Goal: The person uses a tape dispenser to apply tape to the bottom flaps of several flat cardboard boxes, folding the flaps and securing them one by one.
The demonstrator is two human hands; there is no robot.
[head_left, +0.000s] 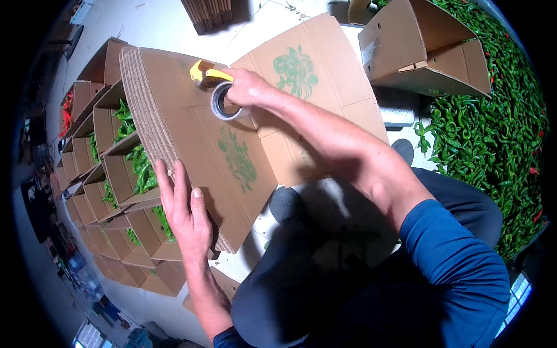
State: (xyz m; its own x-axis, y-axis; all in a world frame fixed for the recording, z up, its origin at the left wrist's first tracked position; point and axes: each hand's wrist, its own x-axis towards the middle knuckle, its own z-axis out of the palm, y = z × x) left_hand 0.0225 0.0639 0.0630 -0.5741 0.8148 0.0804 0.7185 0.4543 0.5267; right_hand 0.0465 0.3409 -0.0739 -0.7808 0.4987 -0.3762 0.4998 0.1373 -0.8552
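A stack of flattened cardboard boxes (191, 127) stands tilted in front of me, its layered edges facing left and a green vegetable print on its top sheet. My right hand (246, 88) is closed around a yellow tape dispenser (200, 72) carrying a roll of tape (219, 109), over the upper part of the stack. The fingers are partly hidden behind the hand and roll. My left hand (187, 211) lies against the stack's left edge, fingers stretched and thumb apart. To the right, an opened-out cardboard panel (319, 75) with a similar print leans away from the stack.
Rows of open cardboard boxes (125, 243) with green peppers stand at left. A large heap of green peppers (481, 133) covers the right side, with an open box (400, 46) beside it. More folded cardboard (208, 13) stands at the far edge. My bent knees are below.
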